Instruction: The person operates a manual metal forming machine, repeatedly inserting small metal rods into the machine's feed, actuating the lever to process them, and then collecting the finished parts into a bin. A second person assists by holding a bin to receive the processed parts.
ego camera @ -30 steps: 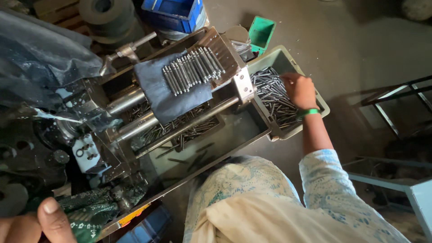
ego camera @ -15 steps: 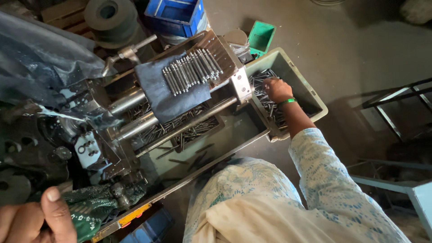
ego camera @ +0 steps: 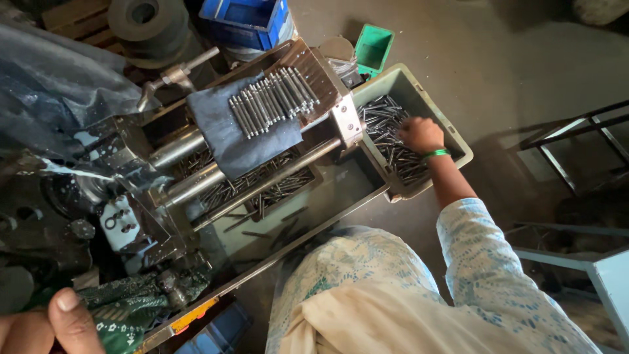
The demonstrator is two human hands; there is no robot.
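Your right hand (ego camera: 421, 134) is down in the grey bin (ego camera: 452, 137), fingers curled over the loose metal pins (ego camera: 383, 121); whether they actually pinch any pins, you can't tell from this angle. Your left hand (ego camera: 49, 321) sits at the bottom left corner, thumb pressed on green patterned cloth (ego camera: 131, 305), fingers mostly out of frame. A row of pins (ego camera: 272, 98) lies on the dark cloth (ego camera: 229, 134) atop the machine (ego camera: 196, 170), near its edge. Risks: the pin ends can jab your palm if you dig blind into the heap; an overfull grab can spill pins into the tray (ego camera: 295, 196) below, where strays already lie; your loose sleeve (ego camera: 485, 262) can brush the bin rim; a bump can roll the laid row off the cloth.
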